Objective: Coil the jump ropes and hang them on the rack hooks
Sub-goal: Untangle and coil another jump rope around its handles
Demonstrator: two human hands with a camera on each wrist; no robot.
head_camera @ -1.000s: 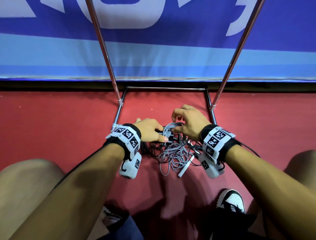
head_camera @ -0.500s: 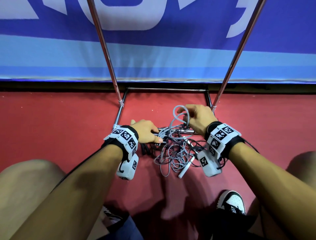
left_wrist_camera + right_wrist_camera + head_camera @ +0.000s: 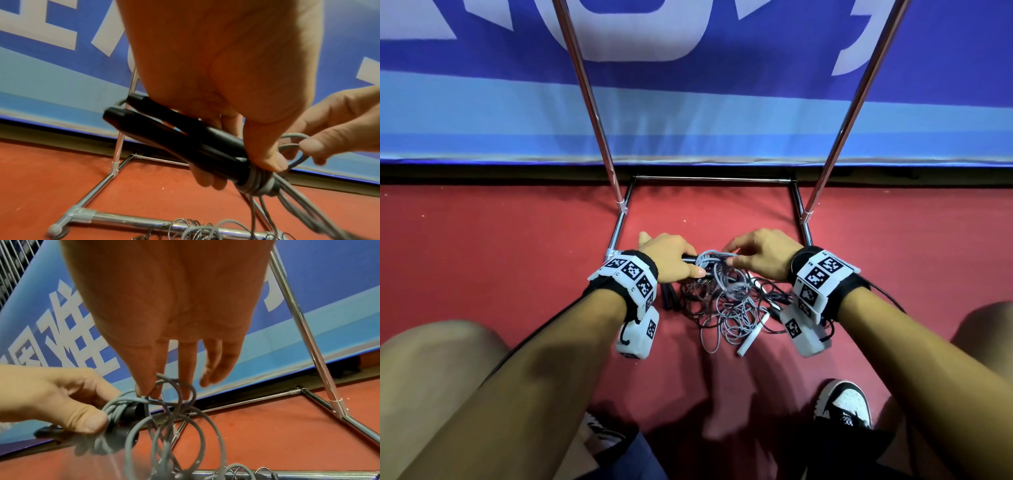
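I see my left hand [image 3: 226, 81] gripping the 2 black handles [image 3: 185, 142], my right hand [image 3: 164, 313] pinching the grey rope [image 3: 176, 389] just beyond; the cord looks limp and springy, best held near the wraps.

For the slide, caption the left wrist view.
Left hand grips two black handles while right hand winds grey rope around them.
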